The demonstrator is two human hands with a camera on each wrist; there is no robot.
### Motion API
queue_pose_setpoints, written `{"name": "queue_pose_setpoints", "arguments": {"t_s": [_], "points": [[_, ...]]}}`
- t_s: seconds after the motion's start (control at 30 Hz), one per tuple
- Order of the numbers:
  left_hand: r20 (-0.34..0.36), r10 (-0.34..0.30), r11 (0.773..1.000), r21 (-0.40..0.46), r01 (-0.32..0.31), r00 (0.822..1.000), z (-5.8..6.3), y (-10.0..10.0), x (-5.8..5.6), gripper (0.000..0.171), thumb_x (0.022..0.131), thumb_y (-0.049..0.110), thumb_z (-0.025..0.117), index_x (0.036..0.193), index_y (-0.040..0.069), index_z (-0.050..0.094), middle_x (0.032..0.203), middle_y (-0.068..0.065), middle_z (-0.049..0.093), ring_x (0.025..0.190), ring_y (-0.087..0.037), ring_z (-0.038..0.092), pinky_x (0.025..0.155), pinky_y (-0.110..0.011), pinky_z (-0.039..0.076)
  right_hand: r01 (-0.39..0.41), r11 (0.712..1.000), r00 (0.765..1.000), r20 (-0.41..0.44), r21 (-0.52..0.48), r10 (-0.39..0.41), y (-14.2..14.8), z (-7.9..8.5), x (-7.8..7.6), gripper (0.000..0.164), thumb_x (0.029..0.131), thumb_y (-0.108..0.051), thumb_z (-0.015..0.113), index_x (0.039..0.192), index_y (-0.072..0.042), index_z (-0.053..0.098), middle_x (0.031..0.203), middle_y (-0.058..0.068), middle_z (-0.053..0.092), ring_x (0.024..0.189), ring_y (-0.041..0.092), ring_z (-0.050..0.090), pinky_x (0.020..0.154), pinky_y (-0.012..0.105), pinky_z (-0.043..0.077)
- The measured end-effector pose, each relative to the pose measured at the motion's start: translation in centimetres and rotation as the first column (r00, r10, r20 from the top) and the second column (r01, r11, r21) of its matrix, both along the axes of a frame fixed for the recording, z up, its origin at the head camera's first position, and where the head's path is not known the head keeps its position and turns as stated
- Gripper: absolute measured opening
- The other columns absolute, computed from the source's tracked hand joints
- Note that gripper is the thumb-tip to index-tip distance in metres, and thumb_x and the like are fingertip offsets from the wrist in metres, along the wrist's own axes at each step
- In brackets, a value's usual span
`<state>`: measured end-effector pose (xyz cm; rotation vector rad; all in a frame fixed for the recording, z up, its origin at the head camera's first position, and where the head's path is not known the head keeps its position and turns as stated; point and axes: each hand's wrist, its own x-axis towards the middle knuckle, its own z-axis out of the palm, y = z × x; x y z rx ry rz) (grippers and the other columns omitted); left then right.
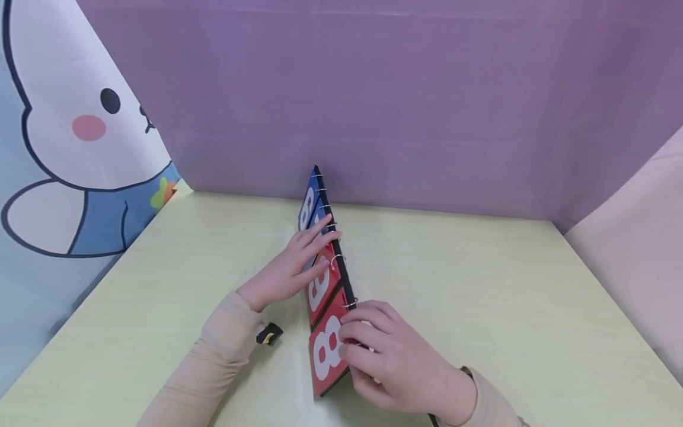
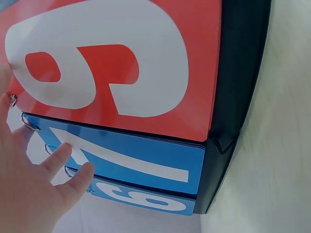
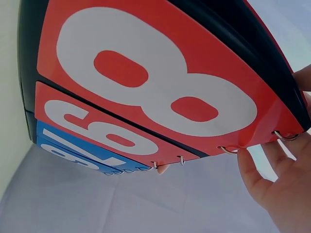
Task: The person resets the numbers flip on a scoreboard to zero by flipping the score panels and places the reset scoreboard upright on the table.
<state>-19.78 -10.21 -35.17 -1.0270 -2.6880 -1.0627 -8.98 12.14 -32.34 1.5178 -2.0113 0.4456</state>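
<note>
A tabletop flip scoreboard (image 1: 334, 314) stands tent-like on the table, its near end toward me. Red cards with white 8 (image 3: 146, 29) and 9 (image 2: 201, 73) hang from metal rings along its black top edge, and blue number cards (image 2: 141, 155) hang at the far end. My left hand (image 1: 288, 270) lies against its left side, fingers spread and nearly straight, fingertips at the rings. At the near end my right hand (image 1: 400, 356) grips the top corner with curled fingers beside the last ring; in the right wrist view its fingertips reach the 8 card's ring edge.
The pale wood-look table (image 1: 507, 284) extends on both sides of the scoreboard. A purple cloth backdrop (image 1: 373, 89) hangs behind it, and a cartoon-printed cloth (image 1: 53, 160) hangs at left. A small black object (image 1: 269, 334) shows beside my left cuff.
</note>
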Motion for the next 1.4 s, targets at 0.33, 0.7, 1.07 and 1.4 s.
{"name": "queue_pose_setpoints", "arguments": {"t_s": [0.33,0.7,1.07,1.4], "points": [[0.017,0.010,1.000,0.011,-0.010,1.000,-0.1,-0.1,0.0,0.054,0.096,0.035,0.048,0.147,0.024,0.032,0.160,0.003,0.006,0.139,-0.032,0.019,0.095,-0.054,0.042,-0.078,0.996,0.997,-0.004,0.047,0.078,0.3,0.5,-0.3,0.019,0.090,-0.018,0.044,0.090,-0.014,0.062,0.102,0.003,0.062,0.107,0.022,0.054,0.100,0.043,0.039],[0.008,0.003,1.000,0.015,-0.003,1.000,0.0,-0.1,-0.2,0.054,0.097,0.037,0.046,0.147,0.025,0.031,0.160,0.004,0.004,0.137,-0.031,0.022,0.094,-0.053,0.044,-0.060,0.923,0.922,0.334,-0.380,0.197,2.5,1.2,-2.5,0.021,0.089,-0.004,0.055,0.109,0.002,0.059,0.103,0.014,0.062,0.101,0.019,0.056,0.092,0.028,0.044],[0.053,0.022,1.000,0.015,-0.023,0.998,-0.2,0.0,0.2,0.054,0.097,0.039,0.045,0.147,0.027,0.030,0.160,0.006,0.003,0.138,-0.031,0.020,0.092,-0.053,0.045,0.250,0.960,0.294,0.955,-0.124,0.047,3.5,-1.1,-5.1,0.029,0.094,-0.017,0.055,0.115,0.002,0.058,0.114,0.018,0.060,0.107,0.021,0.058,0.090,0.032,0.048],[0.035,0.012,1.000,0.024,-0.012,0.999,-0.1,0.1,0.1,0.054,0.097,0.039,0.044,0.148,0.027,0.029,0.160,0.006,0.003,0.136,-0.030,0.022,0.092,-0.054,0.044,0.139,0.990,0.192,0.981,-0.019,-0.008,3.1,-2.6,-6.1,0.043,0.084,-0.017,0.068,0.121,-0.001,0.053,0.119,0.015,0.056,0.114,0.041,0.051,0.096,0.048,0.043]]}}
